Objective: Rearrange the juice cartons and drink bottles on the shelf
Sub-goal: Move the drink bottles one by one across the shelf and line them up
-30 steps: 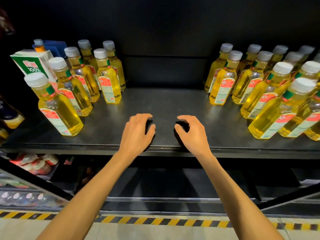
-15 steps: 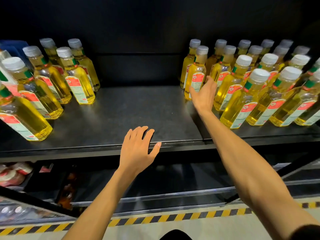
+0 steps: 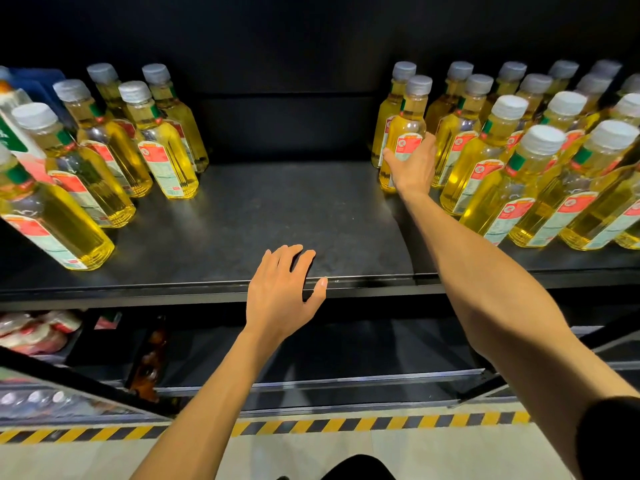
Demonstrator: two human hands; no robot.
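Note:
Yellow drink bottles with white caps and red-white labels stand in two groups on a dark shelf (image 3: 284,209): several at the left (image 3: 162,143) and a larger block at the right (image 3: 512,174). My right hand (image 3: 414,164) grips the front-left bottle of the right group (image 3: 407,129), thumb on its label, fingers wrapped round its far side. My left hand (image 3: 282,292) rests on the shelf's front edge with fingers spread and holds nothing. A green and white juice carton (image 3: 15,140) shows partly at the far left edge behind the bottles.
A wide bare strip of shelf lies between the two bottle groups. A lower shelf holds red and white packets (image 3: 34,330) at left and a dark bottle (image 3: 149,362). Yellow-black hazard tape (image 3: 346,426) runs along the floor below.
My right hand has closed round the front-left bottle of the right group. The view shifted slightly left. My left hand stays on the shelf edge.

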